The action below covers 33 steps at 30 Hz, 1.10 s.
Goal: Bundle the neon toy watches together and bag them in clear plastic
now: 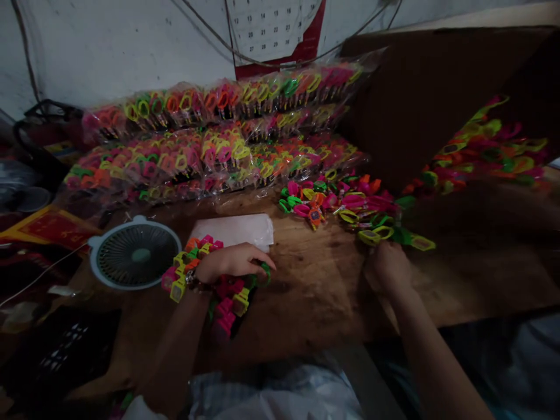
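My left hand [234, 262] is closed over a bunch of bright plastic toy watches [205, 280] resting on the wooden table [315, 286]; pink, yellow and orange ones stick out on both sides of my wrist. My right hand [387, 265] is closed at the near edge of a loose pile of the same toys [345, 204], with a yellow and a green piece [406, 238] poking out from its fingers. A small stack of clear plastic bags [238, 228] lies just beyond my left hand.
Rows of filled clear packets of toys [210, 146] lean against the back wall. A small round fan [135, 252] lies left of my left hand. A dark cardboard box [429, 99] stands at right with more toys [485, 151] beside it. A calendar [275, 29] hangs above.
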{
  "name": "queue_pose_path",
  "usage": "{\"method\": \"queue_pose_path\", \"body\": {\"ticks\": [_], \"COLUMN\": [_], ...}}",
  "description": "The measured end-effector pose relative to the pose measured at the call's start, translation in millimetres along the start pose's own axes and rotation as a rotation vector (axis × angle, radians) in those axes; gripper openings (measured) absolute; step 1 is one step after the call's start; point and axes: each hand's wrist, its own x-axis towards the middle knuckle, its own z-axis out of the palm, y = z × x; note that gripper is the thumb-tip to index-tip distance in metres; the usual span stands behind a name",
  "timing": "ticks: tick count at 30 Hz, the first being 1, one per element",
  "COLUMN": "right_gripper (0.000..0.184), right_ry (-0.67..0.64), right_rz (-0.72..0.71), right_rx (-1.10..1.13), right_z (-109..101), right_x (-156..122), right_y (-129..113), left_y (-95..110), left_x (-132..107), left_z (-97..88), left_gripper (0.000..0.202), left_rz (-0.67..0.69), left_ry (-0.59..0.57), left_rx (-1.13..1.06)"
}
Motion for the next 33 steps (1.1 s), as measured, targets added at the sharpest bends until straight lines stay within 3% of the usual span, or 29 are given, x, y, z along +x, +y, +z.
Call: {"method": "queue_pose_path", "body": {"ticks": [2, 4, 7, 10, 12, 14, 19, 22, 27, 30, 33], "right_gripper": [0.022, 0.018, 0.032, 0.046, 0.046, 0.039, 0.027, 0.023, 0.012, 0.015, 0.028], "right_ry": [-0.006, -0.063, -0.293, -0.545, -0.575, -0.543, -0.588, -0.530, -0.270, -0.318, -0.393], "right_rz": [-0.021, -0.076, -0.136, -0.004, 0.079, 0.066, -0.194, -0.234, -0.222, -0.157, 0.007], "right_rx": [0.194, 0.528, 1.118, 1.486, 1.610, 1.629, 1.517, 1.480, 1.360, 1.440, 1.493], "right_z": [2, 1, -3, -3, -1, 3, 14, 22, 28, 25, 23], "right_x": [-3, -17, -61, -114, -141, -158, -177, -186, -201, -207, -208], "right_y": [-3, -17, -57, -101, -122, -133, -146, -160, -175, -171, -161], "left_y": [1, -2, -9, -11, -5, 6, 28, 24, 6, 3, 3], "left_x": [-2, -4, -3, -2, -6, -16, -57, -78, -93, -92, -86], "left_z": [-3.2, -6.5, -7.7, -5.8, -5.5, -6.0, 8.4, 36.3, 83.7, 95.7, 99.7], "left_gripper": [0.031, 0.033, 0.035, 0.037, 0.039, 0.040, 0.035, 0.033, 0.032, 0.035, 0.041], "left_rz": [0.021, 0.038, 0.039, 0.014, -0.007, -0.017, -0.043, -0.031, -0.039, -0.040, -0.067], "left_ry": [-0.053, -0.088, -0.085, -0.029, 0.033, 0.153, 0.534, 0.599, 0.687, 0.745, 0.772], "left_rx": [-0.042, -0.071, -0.084, -0.071, -0.065, -0.040, 0.144, 0.277, 0.520, 0.584, 0.622]}}
